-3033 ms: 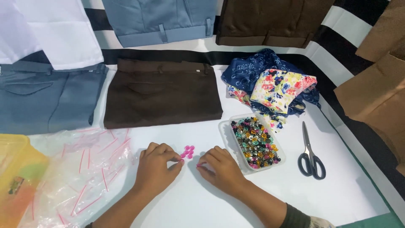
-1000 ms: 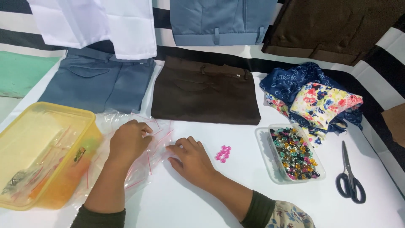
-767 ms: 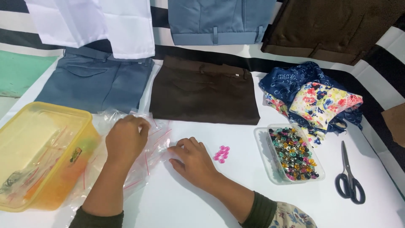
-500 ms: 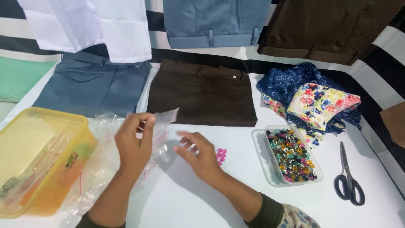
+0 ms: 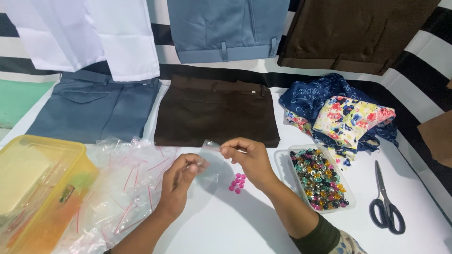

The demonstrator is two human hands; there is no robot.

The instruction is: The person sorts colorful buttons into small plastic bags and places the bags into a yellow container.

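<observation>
Left hand (image 5: 181, 181): fingers pinch clear bag (image 5: 209, 162) | right hand (image 5: 249, 157): pinches bag's top edge | bag: held between hands above pink beads (image 5: 237, 182), long axis left-right

Left hand (image 5: 179, 186) and right hand (image 5: 249, 157) pinching small clear bag (image 5: 211, 162), pink beads (image 5: 237, 182) beneath

A heap of clear bags (image 5: 123, 188) with red strips lies left, beside a yellow box (image 5: 40, 188) bearing a small label (image 5: 67, 193).
</observation>
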